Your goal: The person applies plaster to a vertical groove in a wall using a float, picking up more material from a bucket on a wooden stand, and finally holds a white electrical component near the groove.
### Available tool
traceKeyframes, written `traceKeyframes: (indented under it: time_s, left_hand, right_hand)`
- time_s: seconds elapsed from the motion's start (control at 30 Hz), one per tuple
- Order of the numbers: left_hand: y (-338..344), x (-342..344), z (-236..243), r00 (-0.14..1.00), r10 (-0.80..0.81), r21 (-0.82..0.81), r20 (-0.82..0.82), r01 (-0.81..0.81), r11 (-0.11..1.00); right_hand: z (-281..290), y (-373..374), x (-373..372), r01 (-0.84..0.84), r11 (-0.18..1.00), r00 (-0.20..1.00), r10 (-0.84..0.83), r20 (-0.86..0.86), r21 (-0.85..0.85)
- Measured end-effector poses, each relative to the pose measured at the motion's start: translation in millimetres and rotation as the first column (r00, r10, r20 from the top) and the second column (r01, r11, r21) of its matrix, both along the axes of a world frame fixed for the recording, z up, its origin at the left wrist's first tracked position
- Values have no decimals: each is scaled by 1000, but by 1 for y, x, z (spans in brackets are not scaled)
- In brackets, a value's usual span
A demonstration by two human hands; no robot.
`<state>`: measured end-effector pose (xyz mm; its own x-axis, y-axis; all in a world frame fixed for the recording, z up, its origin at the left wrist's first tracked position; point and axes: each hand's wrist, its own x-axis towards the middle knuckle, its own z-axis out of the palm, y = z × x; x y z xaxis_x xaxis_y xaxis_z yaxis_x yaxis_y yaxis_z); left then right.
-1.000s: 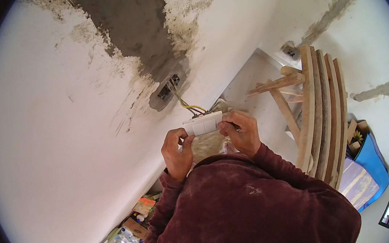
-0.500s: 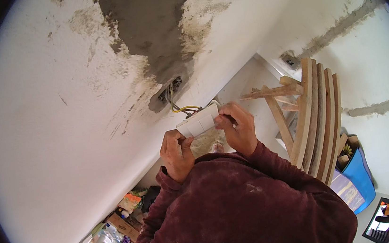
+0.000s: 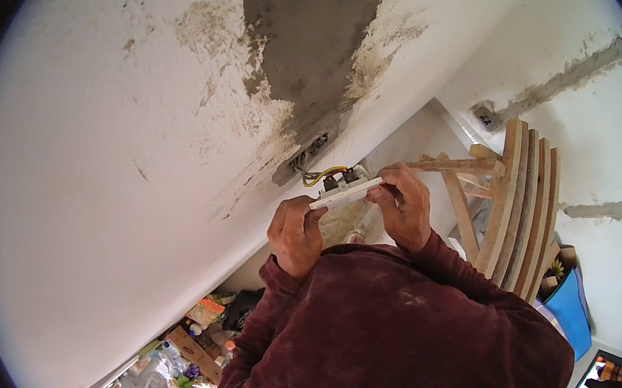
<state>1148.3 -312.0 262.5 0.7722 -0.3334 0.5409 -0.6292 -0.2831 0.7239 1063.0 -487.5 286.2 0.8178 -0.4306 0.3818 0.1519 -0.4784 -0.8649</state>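
- The left hand [image 3: 296, 233] comes up out of a dark red sleeve [image 3: 263, 313], its fingers curled shut round the left end of a white socket plate [image 3: 345, 193], thumb on the near face.
- The socket plate is a flat white rectangle seen almost edge-on, with 2 dark terminal blocks standing on its back side, the side turned toward the wall [image 3: 97, 178].
- Yellow and darker wires [image 3: 322, 174] loop from those blocks up into the wall box [image 3: 307, 156], a dark recess set in a patch of grey, unpainted plaster [image 3: 318, 42].
- The plate sits just below and clear of the wall box, between the 2 hands; its long axis runs left to right, the right end tilted slightly higher, and its front face points back toward the person.
- The right hand [image 3: 403, 207] grips the plate's right end, fingers bent closed over the top edge, thumb underneath.
- At lower left, clutter [image 3: 184, 359] of boxes, bottles and bags lies on the floor by the foot of the wall.
- To the right, curved wooden slats [image 3: 517, 203] lean in the corner.
- Below them stands a blue container [image 3: 570, 311]; something small with yellow in it shows at its top, too small to tell.
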Motion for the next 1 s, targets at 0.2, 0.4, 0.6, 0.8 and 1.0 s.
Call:
traceKeyframes:
  time_s: [0.2, 0.4, 0.6, 0.8, 1.0]
  left_hand:
    - [-5, 6, 0, 998, 59, -8, -31, -59, 998]
    - [-10, 14, -6, 996, 82, -44, 27, -81, 996]
    - [-12, 13, -7, 989, 151, -57, 2, -151, 987]
    - [-20, 16, -11, 962, 247, -187, 113, -223, 957]
    - [-18, 14, -6, 962, 249, -123, 110, -235, 964]
  right_hand:
    - [3, -4, 21, 10, 997, 998, -14, 60, 74]
    - [-1, -17, 31, -44, 999, 999, 43, 29, 23]
    - [0, -23, 36, -64, 987, 998, 60, -28, -144]
    - [-7, -25, 49, -146, 981, 988, 138, 68, 131]
    - [-10, -29, 51, -178, 978, 981, 168, 93, 105]
